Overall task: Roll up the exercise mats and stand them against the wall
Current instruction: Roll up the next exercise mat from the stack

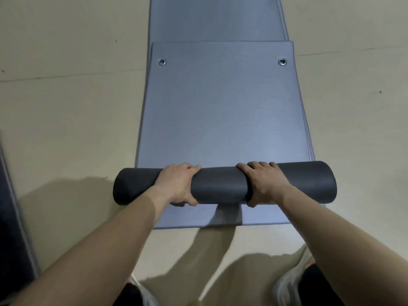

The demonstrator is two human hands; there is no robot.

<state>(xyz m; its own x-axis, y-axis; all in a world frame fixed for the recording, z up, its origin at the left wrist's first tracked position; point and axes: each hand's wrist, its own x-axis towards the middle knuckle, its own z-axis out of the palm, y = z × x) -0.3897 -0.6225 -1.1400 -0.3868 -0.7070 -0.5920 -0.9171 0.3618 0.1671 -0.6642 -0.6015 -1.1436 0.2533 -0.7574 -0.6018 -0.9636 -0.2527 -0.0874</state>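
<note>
A person's 2 bare arms reach down to a dark grey foam roll (218,186), the wound-up part of a blue-grey exercise mat (220,118). The left hand (176,184) and right hand (265,184) each clasp the roll, fingers curled over its far side and thumbs under its near side. Beyond the hands, the unrolled stretch lies flat on a pale beige floor (66,107), with 2 metal eyelets (161,62) near its far end. A second flat mat (194,219) shows nearer than the hands. To roll well, push both hands forward evenly, pressing down to keep the roll tight and its ends square.
</note>
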